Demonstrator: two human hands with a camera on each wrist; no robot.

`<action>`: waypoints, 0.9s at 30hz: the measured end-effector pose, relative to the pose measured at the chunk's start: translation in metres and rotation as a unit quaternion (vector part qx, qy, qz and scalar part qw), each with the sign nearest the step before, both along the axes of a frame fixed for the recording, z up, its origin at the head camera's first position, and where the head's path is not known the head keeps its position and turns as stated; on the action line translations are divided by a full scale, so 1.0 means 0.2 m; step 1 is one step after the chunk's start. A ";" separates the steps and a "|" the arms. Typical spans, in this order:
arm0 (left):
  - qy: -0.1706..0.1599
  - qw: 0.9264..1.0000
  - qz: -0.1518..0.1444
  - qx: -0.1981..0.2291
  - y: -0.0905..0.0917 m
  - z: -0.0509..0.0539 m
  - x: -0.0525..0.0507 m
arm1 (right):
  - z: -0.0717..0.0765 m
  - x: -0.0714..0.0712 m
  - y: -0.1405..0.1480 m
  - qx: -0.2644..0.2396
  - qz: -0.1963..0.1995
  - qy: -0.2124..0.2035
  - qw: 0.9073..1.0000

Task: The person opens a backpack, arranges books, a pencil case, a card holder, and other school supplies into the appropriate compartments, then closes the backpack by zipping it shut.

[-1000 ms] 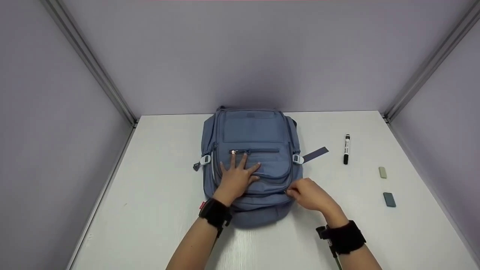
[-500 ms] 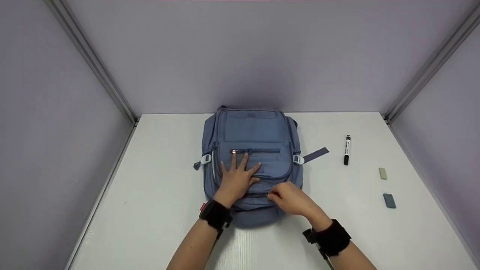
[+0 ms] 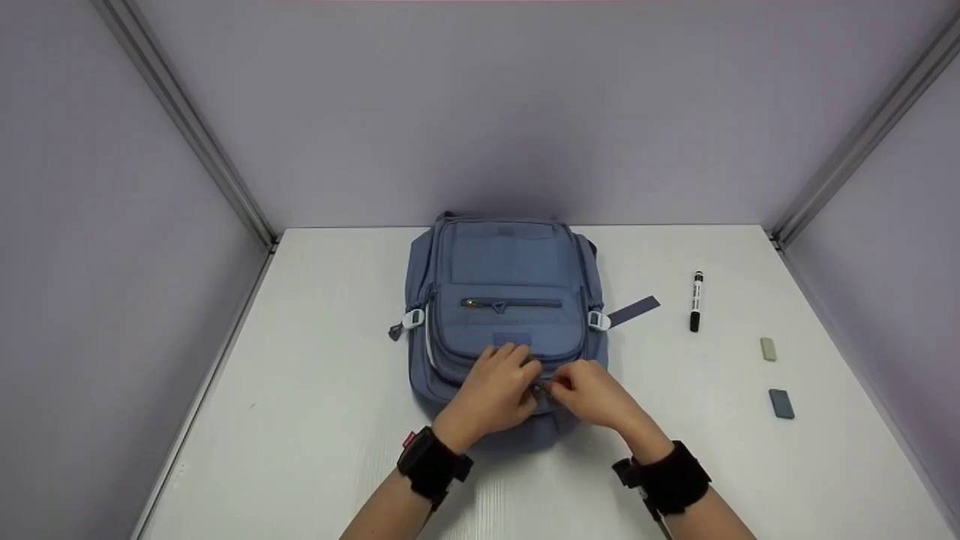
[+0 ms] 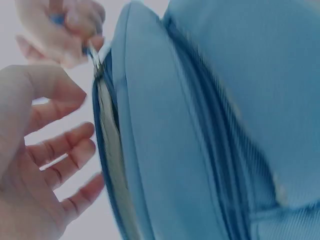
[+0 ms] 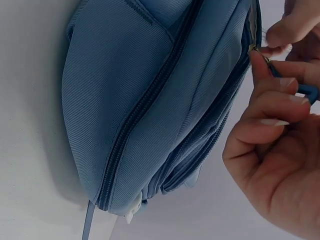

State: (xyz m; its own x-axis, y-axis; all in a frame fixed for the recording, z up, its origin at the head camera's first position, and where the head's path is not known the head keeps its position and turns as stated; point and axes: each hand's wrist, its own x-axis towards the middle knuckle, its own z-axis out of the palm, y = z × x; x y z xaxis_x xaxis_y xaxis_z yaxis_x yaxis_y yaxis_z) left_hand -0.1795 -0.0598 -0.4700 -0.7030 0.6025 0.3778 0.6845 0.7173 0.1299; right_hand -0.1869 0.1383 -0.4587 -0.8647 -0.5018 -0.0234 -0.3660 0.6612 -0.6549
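Note:
A blue backpack (image 3: 510, 259) lies on the white table with its front up. In the right wrist view my right hand (image 5: 280, 150) pinches a zipper pull (image 5: 270, 66) between thumb and curled fingers, at the bag's lower part. My left hand (image 3: 491, 390) is beside it at the near part of the bag; in the left wrist view that hand (image 4: 45, 145) has its fingers loosely bent along the edge of a partly open zipper (image 4: 111, 132), with a gap between fingertips and thumb.
To the right on the table (image 3: 315, 360) lie a black and white marker (image 3: 696, 301), a small light green block (image 3: 768, 349) and a dark teal block (image 3: 781, 403). A dark strap (image 3: 634, 310) sticks out from the bag's right side. Grey panels (image 3: 480, 112) stand around.
My right hand has moved left along the lower zipper with the pull. My left hand has come down off the front pocket, its spread fingers now bent, close to the right hand.

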 end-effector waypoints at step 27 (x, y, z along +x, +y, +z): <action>-0.031 0.999 0.019 0.018 0.04 -0.07 0.03 | -0.12 -0.04 0.03 0.025 0.040 0.138 0.989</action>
